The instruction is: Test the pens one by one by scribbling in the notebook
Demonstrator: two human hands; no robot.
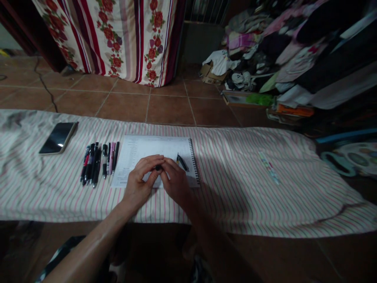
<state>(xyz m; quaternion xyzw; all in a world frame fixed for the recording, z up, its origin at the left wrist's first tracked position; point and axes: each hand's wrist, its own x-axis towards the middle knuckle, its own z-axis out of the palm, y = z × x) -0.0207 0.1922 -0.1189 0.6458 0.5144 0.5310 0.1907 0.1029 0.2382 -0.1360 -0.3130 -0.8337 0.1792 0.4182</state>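
My left hand (140,181) and my right hand (176,180) meet over a spiral notepad (141,147) lying on a striped cloth (241,177). Both hands pinch a dark pen (182,162). Its black end shows between the fingertips, and its tip sticks out past the right hand toward the pad's spiral edge. A row of several pens (98,163) lies just left of the pad, apart from both hands.
A dark phone (58,137) lies on the cloth at the far left. Beyond the cloth are brown floor tiles (165,106), a flowered striped curtain (118,39), and a heap of clothes and boxes (265,59) at the right.
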